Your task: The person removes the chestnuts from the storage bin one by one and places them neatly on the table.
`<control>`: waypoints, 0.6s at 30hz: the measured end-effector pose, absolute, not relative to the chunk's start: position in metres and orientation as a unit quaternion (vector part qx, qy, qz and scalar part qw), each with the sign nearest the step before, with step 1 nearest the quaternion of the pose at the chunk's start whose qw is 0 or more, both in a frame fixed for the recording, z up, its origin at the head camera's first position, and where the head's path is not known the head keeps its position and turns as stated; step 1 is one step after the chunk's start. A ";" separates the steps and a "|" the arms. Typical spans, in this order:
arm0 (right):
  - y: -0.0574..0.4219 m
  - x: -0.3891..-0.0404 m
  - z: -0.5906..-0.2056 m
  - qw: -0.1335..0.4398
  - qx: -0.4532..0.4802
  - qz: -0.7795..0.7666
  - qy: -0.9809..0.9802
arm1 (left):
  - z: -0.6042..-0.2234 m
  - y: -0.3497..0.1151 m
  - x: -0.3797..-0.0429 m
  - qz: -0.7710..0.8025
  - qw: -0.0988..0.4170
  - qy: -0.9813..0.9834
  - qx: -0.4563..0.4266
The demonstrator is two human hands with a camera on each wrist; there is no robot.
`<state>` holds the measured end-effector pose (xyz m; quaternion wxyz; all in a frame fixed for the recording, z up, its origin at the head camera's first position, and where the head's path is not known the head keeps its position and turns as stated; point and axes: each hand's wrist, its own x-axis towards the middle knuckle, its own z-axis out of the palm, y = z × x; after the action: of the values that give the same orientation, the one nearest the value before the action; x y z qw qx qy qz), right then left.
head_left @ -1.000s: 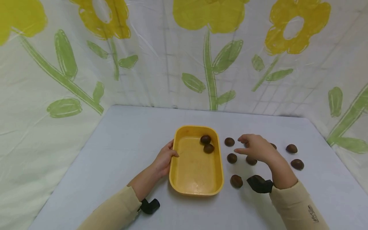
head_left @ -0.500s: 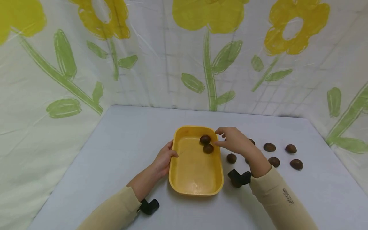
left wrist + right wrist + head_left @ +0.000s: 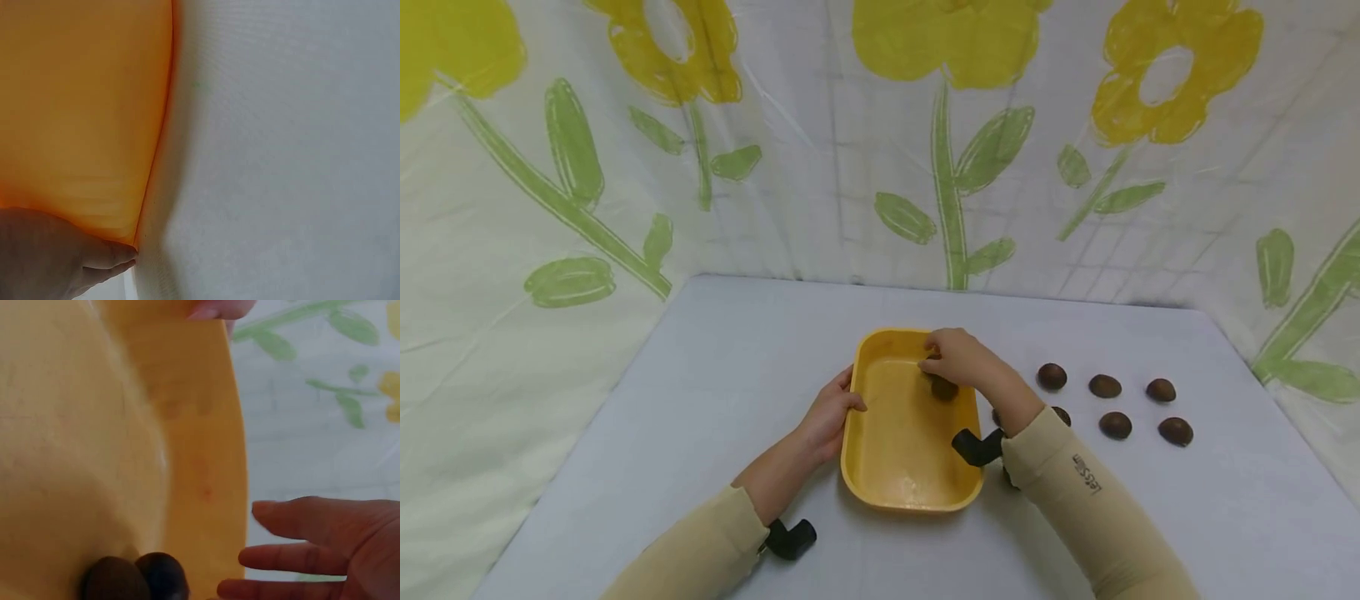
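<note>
My left hand (image 3: pixel 829 417) grips the left side of a yellow plastic tray (image 3: pixel 891 450), thumb over the rim. In the left wrist view the thumb side of that hand lies against the tray's orange-lit wall (image 3: pixel 94 125). Two dark brown chestnuts sit together near the tray's upper right; the lower chestnut (image 3: pixel 943 390) shows, the upper one is partly covered. Over them, inside the rim, is my right hand (image 3: pixel 958 358). Its fingers (image 3: pixel 287 556) look straight and spread in the right wrist view, nothing between them, with the darker chestnut (image 3: pixel 164 575) just beyond.
Right of the tray, several chestnuts lie spaced in rough rows, among them a far chestnut (image 3: pixel 1161 389) and a near-right chestnut (image 3: pixel 1176 431). My right forearm hides some. The white-covered table (image 3: pixel 760 342) ends at a flower-printed curtain (image 3: pixel 805 192).
My right hand has moved left from above the chestnuts on the table, across the tray's right rim, to the two chestnuts inside. The left hand and tray have stayed put.
</note>
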<state>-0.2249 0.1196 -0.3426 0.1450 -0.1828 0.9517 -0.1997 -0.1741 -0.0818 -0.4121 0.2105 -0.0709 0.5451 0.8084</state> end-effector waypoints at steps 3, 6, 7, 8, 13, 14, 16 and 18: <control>0.115 -0.229 -0.349 0.169 -0.166 -0.195 0.952 | -0.413 -0.082 -0.173 0.810 0.210 0.542 -0.074; 0.113 -0.231 -0.354 0.174 -0.163 -0.185 0.953 | -0.414 -0.081 -0.173 0.812 0.209 0.541 -0.069; 0.112 -0.231 -0.355 0.175 -0.162 -0.182 0.954 | -0.414 -0.081 -0.173 0.813 0.209 0.540 -0.067; 0.112 -0.232 -0.356 0.172 -0.162 -0.178 0.955 | -0.414 -0.081 -0.173 0.812 0.208 0.541 -0.065; 0.111 -0.231 -0.356 0.187 -0.193 -0.180 0.946 | -0.413 -0.082 -0.173 0.814 0.209 0.538 -0.063; 0.111 -0.230 -0.356 0.193 -0.200 -0.180 0.943 | -0.412 -0.082 -0.173 0.814 0.209 0.538 -0.061; 0.110 -0.229 -0.357 0.201 -0.212 -0.180 0.939 | -0.412 -0.082 -0.174 0.817 0.211 0.533 -0.058; 0.110 -0.228 -0.359 0.198 -0.217 -0.170 0.941 | -0.412 -0.082 -0.174 0.817 0.211 0.534 -0.059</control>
<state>-0.2281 0.1097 -0.3587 0.1982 -0.2165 0.9407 -0.1700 -0.1737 -0.0822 -0.4120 0.2106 -0.0595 0.5337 0.8169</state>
